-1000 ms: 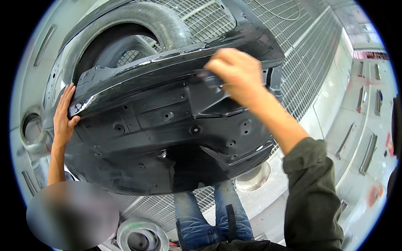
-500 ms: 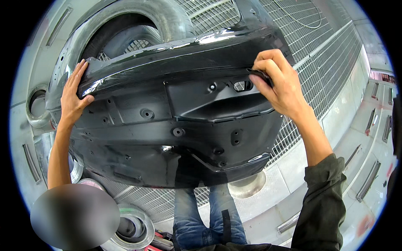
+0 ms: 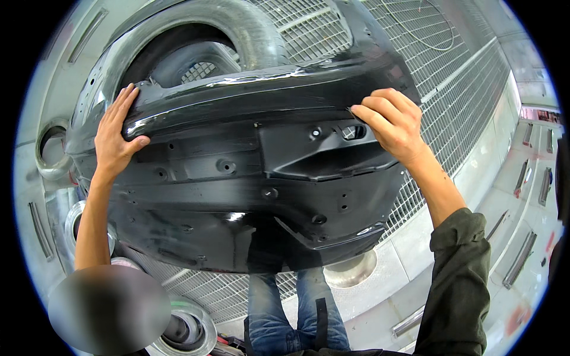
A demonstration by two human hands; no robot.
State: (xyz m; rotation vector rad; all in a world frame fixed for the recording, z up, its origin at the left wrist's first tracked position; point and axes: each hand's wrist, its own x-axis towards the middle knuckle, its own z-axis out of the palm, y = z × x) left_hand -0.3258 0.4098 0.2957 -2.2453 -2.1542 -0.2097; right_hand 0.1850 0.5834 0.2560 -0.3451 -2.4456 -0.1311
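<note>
A large glossy black car body panel [image 3: 231,196], with a window opening and several holes, lies across the middle of the head view. On its left end rests my left hand [image 3: 116,139], fingers lying over the raised edge and thumb apart on the near face. My right hand [image 3: 392,124] is closed at the right end of the same ridge, thumb against bent fingers. Between those fingertips sits a thin dark piece [image 3: 350,110], mostly hidden by the hand; its kind I cannot make out.
A worn tyre [image 3: 255,35] shows at the panel's window opening. Metal floor grating [image 3: 415,32] runs behind and to the right. Ring-shaped objects stand at the left [image 3: 53,148] and lower left [image 3: 199,329]. A round light disc [image 3: 353,270] lies past the near edge.
The panel and the tyre appear shifted a little to the right in view. My left hand has moved right with the panel; my right hand sits slightly lower along the ridge.
</note>
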